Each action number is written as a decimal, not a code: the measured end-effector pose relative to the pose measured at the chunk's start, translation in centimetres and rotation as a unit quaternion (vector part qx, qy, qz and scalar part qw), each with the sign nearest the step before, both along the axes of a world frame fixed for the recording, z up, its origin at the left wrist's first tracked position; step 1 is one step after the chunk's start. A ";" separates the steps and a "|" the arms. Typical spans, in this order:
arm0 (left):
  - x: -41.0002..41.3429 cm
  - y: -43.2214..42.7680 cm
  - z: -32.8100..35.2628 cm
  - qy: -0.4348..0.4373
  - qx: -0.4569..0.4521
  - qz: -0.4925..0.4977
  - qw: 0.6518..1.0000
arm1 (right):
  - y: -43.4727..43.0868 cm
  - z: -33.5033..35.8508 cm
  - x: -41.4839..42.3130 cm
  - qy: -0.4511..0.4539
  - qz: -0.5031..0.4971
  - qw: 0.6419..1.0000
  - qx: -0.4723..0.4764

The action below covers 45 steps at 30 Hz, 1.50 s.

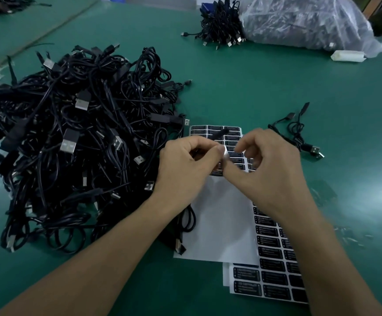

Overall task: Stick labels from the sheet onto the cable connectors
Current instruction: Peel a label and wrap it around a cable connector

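Over the label sheet [219, 220], a connector [218, 134] is clamped in the left hand [183, 165] and a label [224, 156] is apparently pinched by the right hand [270, 169], while the cable pile [78, 144] left of the sheet is judged mostly unlabelled.

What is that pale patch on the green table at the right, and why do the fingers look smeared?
Head view: the pale patch is soft glare from overhead light on the table. Head view: the right hand is motion-blurred at its fingertips, while the left hand gripping the connector and the label sheet look sharper.
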State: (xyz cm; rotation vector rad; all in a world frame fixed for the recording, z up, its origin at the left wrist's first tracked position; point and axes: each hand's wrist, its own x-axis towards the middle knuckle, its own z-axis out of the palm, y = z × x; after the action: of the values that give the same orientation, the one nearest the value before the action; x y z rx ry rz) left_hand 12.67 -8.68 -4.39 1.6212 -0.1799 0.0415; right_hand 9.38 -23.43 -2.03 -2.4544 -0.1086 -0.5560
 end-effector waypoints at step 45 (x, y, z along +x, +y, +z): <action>-0.2 0.5 0.3 -0.042 -0.094 -0.017 0.995 | 0.5 0.0 1.2 0.130 0.023 0.780 0.611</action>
State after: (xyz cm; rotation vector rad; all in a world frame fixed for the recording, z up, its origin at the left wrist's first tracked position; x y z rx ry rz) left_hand 12.52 -8.19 -4.11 1.4297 -0.2604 0.0982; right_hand 10.58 -22.92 -2.02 -1.2004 0.2458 -0.1320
